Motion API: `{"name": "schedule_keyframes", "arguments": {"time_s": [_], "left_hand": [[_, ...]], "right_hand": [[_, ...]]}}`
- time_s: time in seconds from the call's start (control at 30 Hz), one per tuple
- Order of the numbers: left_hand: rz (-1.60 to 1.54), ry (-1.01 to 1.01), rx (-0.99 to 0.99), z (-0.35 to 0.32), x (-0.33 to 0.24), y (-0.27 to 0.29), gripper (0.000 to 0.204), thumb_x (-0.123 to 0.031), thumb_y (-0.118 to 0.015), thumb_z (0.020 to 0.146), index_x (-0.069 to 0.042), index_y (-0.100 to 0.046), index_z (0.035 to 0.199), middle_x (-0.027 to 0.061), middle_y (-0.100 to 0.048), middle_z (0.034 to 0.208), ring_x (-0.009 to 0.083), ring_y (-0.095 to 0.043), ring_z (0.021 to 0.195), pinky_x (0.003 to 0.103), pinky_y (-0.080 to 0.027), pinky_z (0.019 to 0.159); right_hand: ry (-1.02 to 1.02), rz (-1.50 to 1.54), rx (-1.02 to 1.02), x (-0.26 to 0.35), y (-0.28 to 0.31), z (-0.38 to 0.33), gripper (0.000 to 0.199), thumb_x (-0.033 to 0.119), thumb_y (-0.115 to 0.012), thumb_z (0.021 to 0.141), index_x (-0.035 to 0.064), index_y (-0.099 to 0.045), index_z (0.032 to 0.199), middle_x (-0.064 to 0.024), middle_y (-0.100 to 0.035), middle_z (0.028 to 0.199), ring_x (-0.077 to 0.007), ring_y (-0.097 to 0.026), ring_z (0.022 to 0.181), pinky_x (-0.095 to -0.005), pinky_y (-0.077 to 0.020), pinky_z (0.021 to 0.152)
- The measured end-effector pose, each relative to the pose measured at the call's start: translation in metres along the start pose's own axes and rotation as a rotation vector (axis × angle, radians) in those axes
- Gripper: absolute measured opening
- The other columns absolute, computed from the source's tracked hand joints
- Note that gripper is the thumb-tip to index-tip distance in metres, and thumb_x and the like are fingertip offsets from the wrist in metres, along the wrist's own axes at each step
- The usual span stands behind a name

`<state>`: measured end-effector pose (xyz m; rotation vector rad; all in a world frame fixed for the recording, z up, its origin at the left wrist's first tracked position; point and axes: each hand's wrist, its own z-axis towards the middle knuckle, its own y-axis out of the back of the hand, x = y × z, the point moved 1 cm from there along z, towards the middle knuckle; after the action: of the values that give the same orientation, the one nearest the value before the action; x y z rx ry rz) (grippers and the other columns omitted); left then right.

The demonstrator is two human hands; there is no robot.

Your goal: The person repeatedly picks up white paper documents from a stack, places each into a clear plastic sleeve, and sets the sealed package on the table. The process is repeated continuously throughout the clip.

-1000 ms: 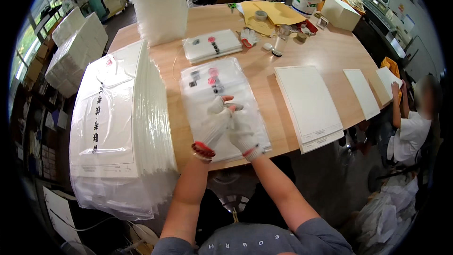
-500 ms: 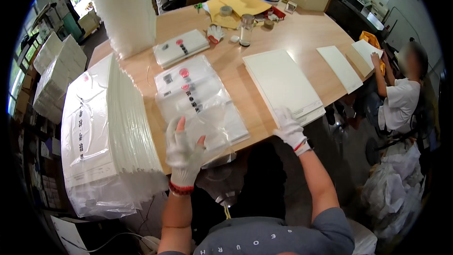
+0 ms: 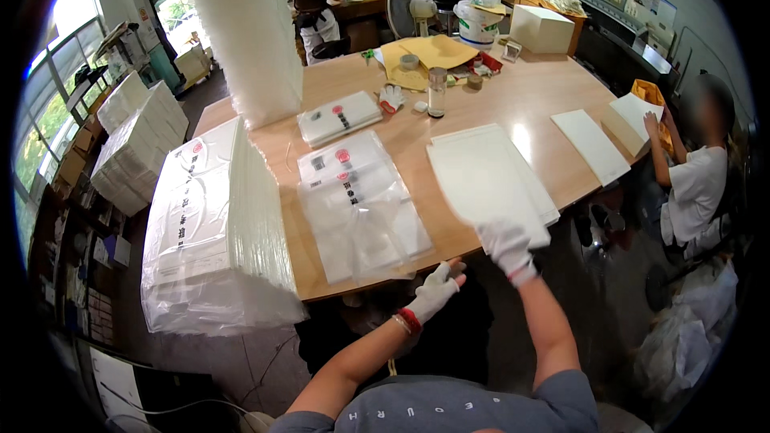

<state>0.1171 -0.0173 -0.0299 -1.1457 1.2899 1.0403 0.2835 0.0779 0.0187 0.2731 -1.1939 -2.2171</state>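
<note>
Right hand (image 3: 507, 245) gripping near corner of white sheet (image 3: 489, 184) atop stack on bench (image 3: 529, 104). Left hand (image 3: 437, 289) loose, empty, below bench edge by clear bags (image 3: 361, 208). Big wrapped stack (image 3: 216, 224) far left.

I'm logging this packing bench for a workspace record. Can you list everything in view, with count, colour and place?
Table: one, light wood, centre.
Clear plastic bags: a pile, transparent with red and black print, near table edge.
White sheets: a stack, white, right of the bags.
Bundled bag stack: one large, clear-white, table's left end.
Tall white stack: one, far left of table.
Packed bundle: one, white, behind the bags.
Clear bottle: one, mid table.
Yellow envelopes: several, far side.
White box: one, far right.
Seated person: one, white shirt, right.
Left hand: white glove, just below the table edge.
Right hand: white glove, gripping a white sheet.
</note>
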Motion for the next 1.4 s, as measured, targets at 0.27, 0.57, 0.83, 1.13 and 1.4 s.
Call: {"name": "schedule_keyframes", "arguments": {"time_s": [0.27, 0.57, 0.83, 1.13, 1.4], "left_hand": [[-0.325, 0.281, 0.254, -0.041, -0.038, 0.054, 0.068, -0.014, -0.058, 0.079, 0.002, -0.027, 0.137, 0.0093, -0.048, 0.124, 0.019, -0.045, 0.114, 0.033, -0.039, 0.095], [1.233, -0.37, -0.176, -0.086, -0.022, -0.009, 0.08, -0.019, -0.069, 0.059, 0.005, -0.036, 0.128, 0.0303, -0.035, 0.129, 0.0467, -0.039, 0.118, 0.053, -0.035, 0.095], [1.304, -0.419, -0.786, -0.018, -0.103, 0.137, 0.075, -0.024, -0.065, 0.073, 0.004, -0.03, 0.133, 0.0252, -0.043, 0.124, 0.0402, -0.044, 0.113, 0.053, -0.034, 0.094], [0.642, -0.509, -0.196, -0.016, -0.089, 0.102, 0.032, -0.011, -0.062, 0.072, -0.001, -0.057, 0.102, 0.0165, -0.06, 0.086, 0.0303, -0.059, 0.077, 0.036, -0.05, 0.068], [0.916, -0.387, -0.204, -0.02, -0.019, 0.106, 0.054, -0.013, -0.06, 0.069, -0.005, -0.049, 0.121, 0.0153, -0.057, 0.086, 0.031, -0.054, 0.083, 0.041, -0.044, 0.077]], "right_hand": [[-0.693, 1.407, 0.246, 0.019, 0.026, -0.094, 0.034, 0.033, -0.047, 0.09, 0.0013, -0.057, 0.096, -0.0102, -0.061, 0.09, -0.0218, -0.059, 0.08, -0.0361, -0.0494, 0.075], [-0.791, 1.361, -0.173, 0.129, -0.02, -0.09, 0.042, 0.025, -0.053, 0.09, -0.0019, -0.044, 0.121, -0.0111, -0.058, 0.107, -0.019, -0.056, 0.093, -0.0335, -0.047, 0.082], [-0.342, 0.762, -0.101, 0.09, 0.05, -0.073, 0.027, 0.002, -0.062, 0.075, -0.0017, -0.057, 0.102, -0.0171, -0.062, 0.093, -0.028, -0.063, 0.077, -0.031, -0.0508, 0.068], [0.024, 0.093, 0.496, 0.115, 0.011, -0.041, 0.025, 0.015, -0.06, 0.073, 0.009, -0.058, 0.098, -0.012, -0.061, 0.094, -0.0281, -0.062, 0.075, -0.0362, -0.0494, 0.058], [-0.559, 0.262, 0.305, 0.125, -0.044, -0.007, 0.04, 0.026, -0.064, 0.08, 0.0071, -0.048, 0.112, -0.0117, -0.058, 0.098, -0.0298, -0.06, 0.085, -0.039, -0.0472, 0.069]]}}
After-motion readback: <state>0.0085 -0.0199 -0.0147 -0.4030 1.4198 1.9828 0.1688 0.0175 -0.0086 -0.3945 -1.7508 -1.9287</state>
